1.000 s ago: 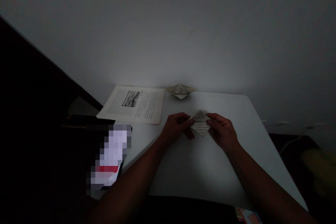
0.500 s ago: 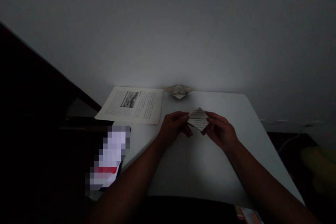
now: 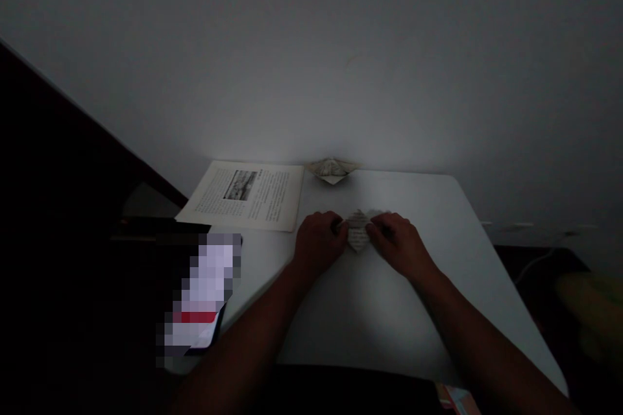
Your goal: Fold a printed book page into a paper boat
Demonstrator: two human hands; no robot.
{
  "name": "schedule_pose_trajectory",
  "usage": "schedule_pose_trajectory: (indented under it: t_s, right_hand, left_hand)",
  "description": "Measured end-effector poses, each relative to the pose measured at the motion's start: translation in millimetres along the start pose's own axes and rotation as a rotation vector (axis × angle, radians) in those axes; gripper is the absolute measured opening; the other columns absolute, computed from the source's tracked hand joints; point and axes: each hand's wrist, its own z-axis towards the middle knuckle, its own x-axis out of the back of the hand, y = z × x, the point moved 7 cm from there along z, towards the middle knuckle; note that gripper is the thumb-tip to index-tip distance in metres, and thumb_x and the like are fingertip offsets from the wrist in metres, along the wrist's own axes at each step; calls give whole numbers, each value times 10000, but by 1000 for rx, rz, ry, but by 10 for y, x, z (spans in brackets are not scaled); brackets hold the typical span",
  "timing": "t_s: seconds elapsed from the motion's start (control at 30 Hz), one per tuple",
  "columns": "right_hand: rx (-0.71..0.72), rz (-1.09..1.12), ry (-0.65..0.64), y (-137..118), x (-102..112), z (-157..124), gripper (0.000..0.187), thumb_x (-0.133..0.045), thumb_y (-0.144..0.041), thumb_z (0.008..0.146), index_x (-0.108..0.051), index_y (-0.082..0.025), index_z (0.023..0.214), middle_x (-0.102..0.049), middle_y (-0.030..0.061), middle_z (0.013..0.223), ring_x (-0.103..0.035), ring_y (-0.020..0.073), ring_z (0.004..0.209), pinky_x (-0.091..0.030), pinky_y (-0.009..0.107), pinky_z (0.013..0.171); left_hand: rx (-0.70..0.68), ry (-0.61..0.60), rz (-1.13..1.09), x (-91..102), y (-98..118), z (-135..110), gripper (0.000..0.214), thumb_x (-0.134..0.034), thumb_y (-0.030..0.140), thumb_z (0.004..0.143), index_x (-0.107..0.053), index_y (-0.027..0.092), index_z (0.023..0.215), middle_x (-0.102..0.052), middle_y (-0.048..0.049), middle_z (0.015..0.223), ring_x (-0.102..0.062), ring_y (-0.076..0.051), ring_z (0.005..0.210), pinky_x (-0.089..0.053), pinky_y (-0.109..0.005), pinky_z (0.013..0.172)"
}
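A small diamond of folded printed paper (image 3: pixel 359 237) is between my two hands, low over the white table (image 3: pixel 360 311). My left hand (image 3: pixel 321 238) pinches its left corner between thumb and curled fingers. At the opposite corner, my right hand (image 3: pixel 398 243) grips the paper the same way. Lines of print run across the face turned towards me. Whether its lower side touches the tabletop I cannot tell. Behind it, against the wall, sits a folded paper boat (image 3: pixel 332 170) with pointed ends.
Printed sheets (image 3: pixel 272 198) with a dark picture lie at the table's back left. A phone (image 3: pixel 207 292), its screen blurred out, lies at the left edge. The wall (image 3: pixel 341 78) borders the table's back. Something yellowish (image 3: pixel 591 311) shows dimly at right, beside a cable.
Both hands have brought the folded paper slightly left and down, nearer the tabletop. My left fingers, partly spread before, are now curled in. The boat, sheets and phone stay put.
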Motion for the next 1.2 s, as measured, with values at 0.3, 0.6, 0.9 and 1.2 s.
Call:
schedule_pose_trajectory:
  t_s: [0.3,0.6,0.9,1.2]
  right_hand:
    - [65,-159,13,44,-57,21,222,-566,-339,828,-624,-207,996,-646,41,830,-570,209,817,-389,373,773]
    - [113,-218,-4,24,-70,28,213,-542,-339,861,-697,-253,980,-643,44,845,-586,190,820,-393,351,766]
    - [97,-281,11,39,-76,32,207,-561,-354,846,-713,-268,957,-642,36,828,-593,193,817,-372,367,773]
    - [146,-310,36,-37,-113,-16,184,-564,-258,849,-705,-208,956,-630,64,868,-554,212,842,-367,362,779]
  left_hand:
    - [-89,-48,219,-85,55,-30,276,-519,250,844,-567,179,1105,-555,-83,995,-479,-231,947,-392,-378,830]
    - [-161,-138,359,-170,111,-56,408,-487,232,862,-506,317,1261,-495,-79,1160,-445,-254,996,-362,-395,828]
    - [-204,-111,338,-169,130,-41,303,-435,228,901,-567,219,1173,-567,-75,1010,-479,-227,913,-379,-368,779]
    - [-264,-79,328,-175,172,-57,203,-460,284,905,-598,206,1031,-592,-48,943,-502,-209,886,-372,-361,783]
